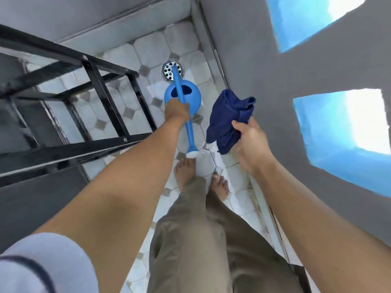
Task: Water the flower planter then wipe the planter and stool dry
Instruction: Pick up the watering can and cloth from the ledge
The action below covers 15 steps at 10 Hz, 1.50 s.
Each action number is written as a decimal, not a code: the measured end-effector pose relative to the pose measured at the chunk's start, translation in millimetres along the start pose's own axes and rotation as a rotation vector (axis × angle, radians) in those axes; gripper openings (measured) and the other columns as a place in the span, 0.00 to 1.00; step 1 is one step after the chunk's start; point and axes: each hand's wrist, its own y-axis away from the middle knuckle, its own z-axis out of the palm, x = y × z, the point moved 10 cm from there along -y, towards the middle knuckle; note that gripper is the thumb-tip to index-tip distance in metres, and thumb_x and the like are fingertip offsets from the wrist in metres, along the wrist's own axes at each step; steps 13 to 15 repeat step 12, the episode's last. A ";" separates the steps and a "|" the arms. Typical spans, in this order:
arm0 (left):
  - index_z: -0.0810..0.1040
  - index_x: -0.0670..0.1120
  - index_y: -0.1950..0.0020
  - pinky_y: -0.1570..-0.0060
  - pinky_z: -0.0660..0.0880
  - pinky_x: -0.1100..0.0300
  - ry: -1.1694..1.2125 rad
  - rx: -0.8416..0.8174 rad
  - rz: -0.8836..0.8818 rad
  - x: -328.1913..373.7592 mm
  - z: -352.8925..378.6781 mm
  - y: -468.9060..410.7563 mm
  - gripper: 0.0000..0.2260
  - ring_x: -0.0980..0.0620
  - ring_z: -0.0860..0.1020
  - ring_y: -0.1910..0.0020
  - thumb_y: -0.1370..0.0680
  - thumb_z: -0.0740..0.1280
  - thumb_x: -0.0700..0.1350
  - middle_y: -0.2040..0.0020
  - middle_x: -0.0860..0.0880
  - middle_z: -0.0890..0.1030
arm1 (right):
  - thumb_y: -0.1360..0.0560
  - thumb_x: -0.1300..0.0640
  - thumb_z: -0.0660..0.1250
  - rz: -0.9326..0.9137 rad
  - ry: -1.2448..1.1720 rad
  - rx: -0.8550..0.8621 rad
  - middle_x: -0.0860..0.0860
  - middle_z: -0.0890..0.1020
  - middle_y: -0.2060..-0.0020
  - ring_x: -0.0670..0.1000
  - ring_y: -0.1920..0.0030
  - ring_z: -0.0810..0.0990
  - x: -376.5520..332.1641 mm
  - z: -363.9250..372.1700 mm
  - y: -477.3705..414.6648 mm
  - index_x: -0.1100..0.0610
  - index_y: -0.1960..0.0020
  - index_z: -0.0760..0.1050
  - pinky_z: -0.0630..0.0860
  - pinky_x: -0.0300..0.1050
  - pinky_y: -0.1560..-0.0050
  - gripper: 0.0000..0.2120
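Grey walls (254,70), white floor tiles (148,49), watering can (194,100)

Home balcony — tiled floor (148,51), drain (168,69), black metal railing (63,53).

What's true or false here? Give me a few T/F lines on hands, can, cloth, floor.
1. The left hand grips the blue watering can. True.
2. The right hand holds nothing. False: it holds a dark blue cloth.
3. The person wears shoes. False: the feet are bare.
4. A round metal drain sits in the tiled floor beyond the can. True.
5. A flower planter stands by the drain. False: no planter is in view.
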 end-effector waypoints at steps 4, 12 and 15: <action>0.73 0.45 0.38 0.50 0.81 0.46 0.532 -0.030 -0.142 -27.5 13.2 21.9 0.25 0.43 0.82 0.48 0.24 0.61 0.62 0.40 0.42 0.80 | 0.29 0.58 0.62 0.080 -0.102 -0.114 0.56 0.82 0.41 0.59 0.40 0.78 1.1 7.7 -0.2 0.61 0.36 0.76 0.72 0.59 0.37 0.21; 0.64 0.46 0.25 0.36 0.74 0.52 0.562 -0.009 0.046 -41.3 -54.6 33.2 0.31 0.49 0.75 0.37 0.26 0.73 0.45 0.33 0.48 0.74 | 0.22 0.51 0.71 -0.003 0.899 0.013 0.56 0.77 0.32 0.56 0.33 0.75 -4.8 56.1 -95.1 0.59 0.27 0.70 0.71 0.47 0.34 0.27; 0.64 0.46 0.25 0.36 0.74 0.52 0.562 -0.009 0.046 -41.3 -54.6 33.2 0.31 0.49 0.75 0.37 0.26 0.73 0.45 0.33 0.48 0.74 | 0.22 0.51 0.71 -0.003 0.899 0.013 0.56 0.77 0.32 0.56 0.33 0.75 -4.8 56.1 -95.1 0.59 0.27 0.70 0.71 0.47 0.34 0.27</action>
